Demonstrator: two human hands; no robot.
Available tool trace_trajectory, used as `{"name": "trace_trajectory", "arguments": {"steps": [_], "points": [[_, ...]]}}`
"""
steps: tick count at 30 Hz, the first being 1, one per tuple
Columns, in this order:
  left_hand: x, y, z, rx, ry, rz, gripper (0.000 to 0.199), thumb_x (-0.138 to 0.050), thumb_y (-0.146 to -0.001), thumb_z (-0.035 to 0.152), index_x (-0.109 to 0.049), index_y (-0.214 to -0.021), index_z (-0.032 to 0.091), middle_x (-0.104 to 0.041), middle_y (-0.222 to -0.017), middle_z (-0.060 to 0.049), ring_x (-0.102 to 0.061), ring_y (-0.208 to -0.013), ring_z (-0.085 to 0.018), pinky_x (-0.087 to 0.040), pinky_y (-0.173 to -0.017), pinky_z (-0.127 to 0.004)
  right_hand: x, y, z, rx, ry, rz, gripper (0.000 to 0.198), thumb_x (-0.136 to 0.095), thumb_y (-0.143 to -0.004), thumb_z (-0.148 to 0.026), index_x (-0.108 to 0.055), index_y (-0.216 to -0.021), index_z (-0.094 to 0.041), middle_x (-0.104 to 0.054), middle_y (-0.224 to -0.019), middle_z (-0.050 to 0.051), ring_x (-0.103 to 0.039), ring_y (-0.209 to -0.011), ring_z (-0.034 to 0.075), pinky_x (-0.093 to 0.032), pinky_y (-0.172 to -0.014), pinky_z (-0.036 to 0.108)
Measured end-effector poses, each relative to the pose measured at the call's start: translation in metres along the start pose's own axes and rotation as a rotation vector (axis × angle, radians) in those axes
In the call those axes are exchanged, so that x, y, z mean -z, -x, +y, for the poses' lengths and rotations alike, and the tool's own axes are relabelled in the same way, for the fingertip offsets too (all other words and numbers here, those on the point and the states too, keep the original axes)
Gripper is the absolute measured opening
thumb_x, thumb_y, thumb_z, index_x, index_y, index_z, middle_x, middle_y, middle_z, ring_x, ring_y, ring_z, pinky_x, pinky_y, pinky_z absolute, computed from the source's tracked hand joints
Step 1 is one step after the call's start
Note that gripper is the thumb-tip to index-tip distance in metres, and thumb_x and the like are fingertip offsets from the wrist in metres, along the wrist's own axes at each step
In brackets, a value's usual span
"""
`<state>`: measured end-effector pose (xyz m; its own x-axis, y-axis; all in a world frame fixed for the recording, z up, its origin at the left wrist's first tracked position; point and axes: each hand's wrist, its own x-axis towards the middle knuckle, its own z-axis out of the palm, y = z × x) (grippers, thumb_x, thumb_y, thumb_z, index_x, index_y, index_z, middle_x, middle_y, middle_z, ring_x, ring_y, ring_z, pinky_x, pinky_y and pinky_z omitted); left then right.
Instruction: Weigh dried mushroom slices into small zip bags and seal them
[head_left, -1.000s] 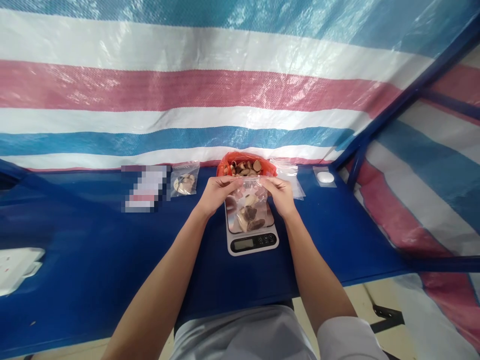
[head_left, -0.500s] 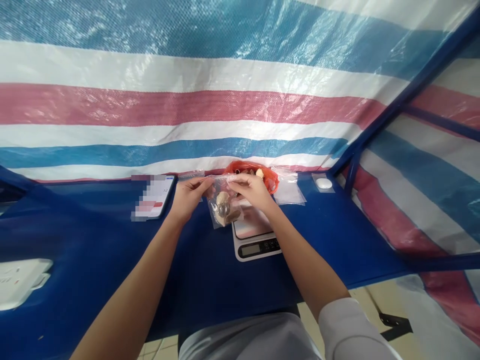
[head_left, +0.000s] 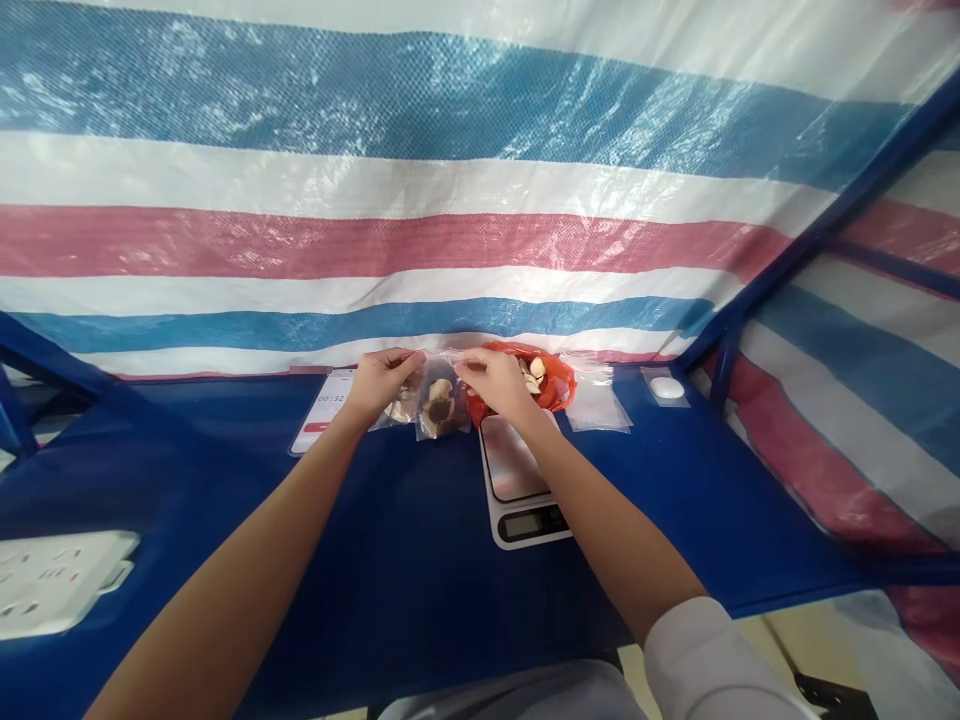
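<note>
A small clear zip bag (head_left: pixel 442 408) hangs upright between my hands, with pale and dark brown pieces inside whose kind I cannot make out. My left hand (head_left: pixel 386 382) pinches its upper left corner, thumb and forefinger together. At the other top corner, my right hand (head_left: pixel 495 378) pinches the bag's edge. Another clear bag with pale pieces (head_left: pixel 401 408) lies partly behind my left hand. Just beyond my right hand is an open red plastic bag (head_left: pixel 562 380) holding more pale pieces. Below my right wrist sits a white kitchen scale (head_left: pixel 514 470), partly covered by my forearm.
A phone showing a timer (head_left: pixel 324 410) lies left of my left hand. Flat clear bags (head_left: pixel 596 400) and a white rounded object (head_left: pixel 666 388) are at the right. A white power strip (head_left: pixel 67 580) lies near left. Striped sheeting (head_left: pixel 375 240) closes off the back.
The filled bag has moved left, off the scale's edge, and now hangs beside the other filled bag. Both hands still pinch its top. The view has shifted slightly.
</note>
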<state>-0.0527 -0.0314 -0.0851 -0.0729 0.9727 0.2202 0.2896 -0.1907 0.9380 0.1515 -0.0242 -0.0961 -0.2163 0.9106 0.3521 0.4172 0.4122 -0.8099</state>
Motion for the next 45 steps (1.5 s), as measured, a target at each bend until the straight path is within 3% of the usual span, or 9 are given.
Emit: {"name": "trace_trajectory", "arguments": {"steps": [3, 6, 10, 15, 21, 27, 36, 41, 45], "points": [[0.000, -0.009, -0.011, -0.032, -0.107, -0.020, 0.039, -0.071, -0.072, 0.057, -0.073, -0.075, 0.018, -0.071, -0.065, -0.005, -0.059, -0.054, -0.017, -0.049, -0.057, -0.027, 0.008, 0.008, -0.006, -0.047, 0.170, 0.019, 0.033, -0.063, -0.090, -0.022, -0.074, -0.121, -0.023, -0.080, -0.104, 0.006, -0.075, -0.097, 0.025, -0.057, -0.093, 0.040], [0.002, -0.010, -0.020, -0.121, -0.303, -0.003, 0.042, -0.064, -0.078, 0.056, -0.075, -0.091, 0.018, -0.078, -0.085, -0.008, -0.068, -0.070, -0.021, -0.054, -0.071, -0.031, 0.012, 0.023, -0.016, 0.017, 0.417, 0.002, 0.035, -0.059, -0.093, -0.022, -0.072, -0.125, -0.023, -0.080, -0.103, 0.007, -0.075, -0.096, 0.027, -0.057, -0.093, 0.041], [0.012, -0.001, -0.028, -0.321, -0.537, -0.021, 0.047, -0.052, -0.089, 0.052, -0.072, -0.114, 0.017, -0.074, -0.116, -0.014, -0.070, -0.105, -0.029, -0.053, -0.096, -0.039, 0.002, 0.042, -0.024, 0.298, 0.568, -0.142, 0.033, -0.050, -0.098, -0.021, -0.073, -0.122, -0.023, -0.071, -0.132, 0.007, -0.070, -0.115, 0.023, -0.056, -0.094, 0.033], [0.025, 0.018, -0.038, -0.466, -0.735, -0.133, 0.049, -0.037, -0.098, 0.040, -0.067, -0.126, 0.013, -0.067, -0.131, -0.019, -0.063, -0.123, -0.033, -0.048, -0.110, -0.047, -0.015, 0.049, -0.015, 0.579, 0.675, -0.325, 0.031, -0.049, -0.101, -0.019, -0.072, -0.121, -0.013, -0.064, -0.140, 0.016, -0.057, -0.135, 0.026, -0.044, -0.115, 0.040], [0.027, 0.034, -0.057, -0.481, -0.801, -0.273, 0.050, -0.038, -0.099, 0.041, -0.062, -0.134, 0.015, -0.060, -0.142, -0.019, -0.056, -0.134, -0.034, -0.046, -0.114, -0.053, -0.023, 0.043, 0.000, 0.542, 0.748, -0.327, 0.035, -0.050, -0.100, -0.016, -0.068, -0.129, -0.010, -0.061, -0.143, 0.019, -0.058, -0.134, 0.028, -0.043, -0.116, 0.044], [0.027, 0.038, -0.064, -0.457, -0.820, -0.295, 0.058, -0.036, -0.100, 0.048, -0.055, -0.143, 0.015, -0.047, -0.156, -0.018, -0.051, -0.139, -0.036, -0.045, -0.113, -0.054, -0.028, 0.037, -0.003, 0.534, 0.840, -0.345, 0.037, -0.044, -0.102, -0.018, -0.071, -0.123, -0.005, -0.060, -0.142, 0.022, -0.064, -0.125, 0.030, -0.038, -0.118, 0.046], [0.035, 0.038, -0.064, -0.457, -0.842, -0.275, 0.052, -0.038, -0.099, 0.048, -0.066, -0.131, 0.019, -0.062, -0.141, -0.016, -0.059, -0.131, -0.032, -0.047, -0.113, -0.049, -0.032, 0.039, -0.018, 0.367, 0.878, -0.330, 0.034, -0.051, -0.099, -0.023, -0.073, -0.119, -0.006, -0.059, -0.144, 0.022, -0.067, -0.121, 0.032, -0.044, -0.112, 0.046], [0.036, 0.033, -0.060, -0.463, -0.847, -0.294, 0.048, -0.041, -0.098, 0.046, -0.067, -0.128, 0.020, -0.066, -0.136, -0.015, -0.060, -0.129, -0.033, -0.048, -0.112, -0.051, -0.024, 0.041, -0.023, 0.393, 0.723, -0.331, 0.043, -0.054, -0.100, -0.037, -0.066, -0.132, -0.010, -0.063, -0.142, 0.015, -0.056, -0.136, 0.026, -0.049, -0.110, 0.035], [0.035, 0.030, -0.063, -0.495, -0.814, -0.309, 0.044, -0.042, -0.098, 0.041, -0.070, -0.124, 0.020, -0.068, -0.132, -0.015, -0.059, -0.129, -0.034, -0.047, -0.113, -0.052, -0.031, 0.037, -0.018, 0.426, 0.744, -0.357, 0.041, -0.042, -0.105, -0.029, -0.065, -0.133, -0.008, -0.062, -0.144, 0.014, -0.051, -0.141, 0.024, -0.047, -0.112, 0.034]]}}
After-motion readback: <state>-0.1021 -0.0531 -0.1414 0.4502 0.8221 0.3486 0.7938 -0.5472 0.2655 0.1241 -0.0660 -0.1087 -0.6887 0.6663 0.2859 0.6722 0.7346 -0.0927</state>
